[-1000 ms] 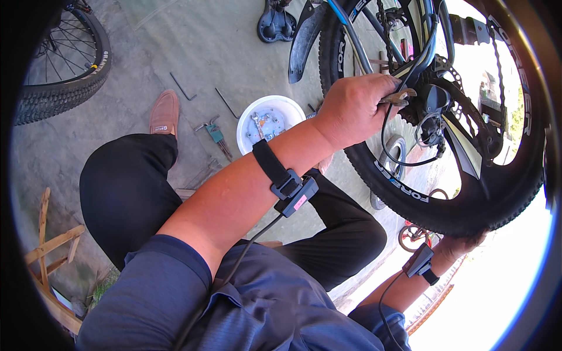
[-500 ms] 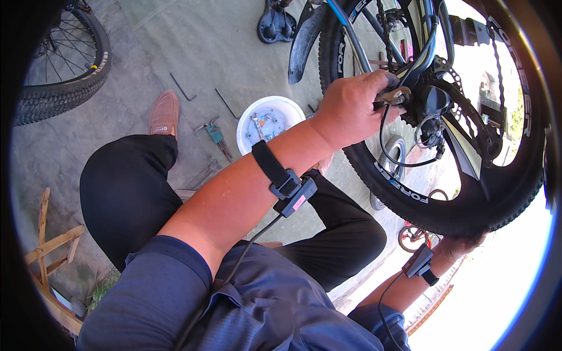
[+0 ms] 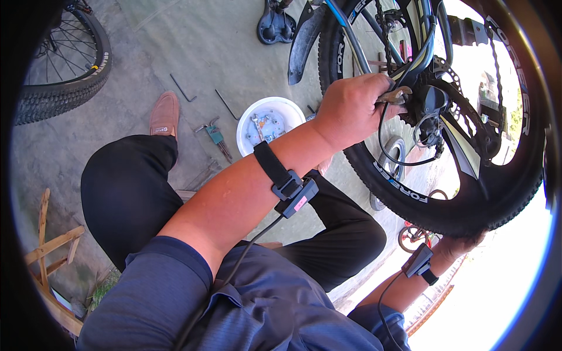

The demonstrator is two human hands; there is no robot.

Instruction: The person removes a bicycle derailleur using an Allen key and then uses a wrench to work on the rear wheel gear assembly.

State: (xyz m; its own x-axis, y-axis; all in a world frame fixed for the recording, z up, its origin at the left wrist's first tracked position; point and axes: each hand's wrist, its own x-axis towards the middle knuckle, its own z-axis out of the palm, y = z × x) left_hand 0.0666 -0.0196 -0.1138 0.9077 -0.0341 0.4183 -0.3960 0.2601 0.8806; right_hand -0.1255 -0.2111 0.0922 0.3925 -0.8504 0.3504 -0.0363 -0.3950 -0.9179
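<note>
My left hand [image 3: 360,111] is closed around a metal wrench [image 3: 399,95]. The wrench's jaw shows past my fingers, right by the hub of a bicycle wheel [image 3: 404,190] with a knobby black tyre. Whether the jaw sits on a nut I cannot make out. Beside it are the rear derailleur [image 3: 434,131] and a black cable looping below my hand. My right hand [image 3: 459,245] touches the wheel's lower edge at the tyre. Its fingers are mostly hidden by the tyre and washed out by glare.
A white bucket [image 3: 241,134] holding small metal parts and a wrench stands on the floor. Near it lie two hex keys [image 3: 225,104] and a green-holder hex key set [image 3: 216,136]. Another wheel [image 3: 70,88] is at far left, wooden slats [image 3: 55,245] below it, a saddle [image 3: 276,26] at top.
</note>
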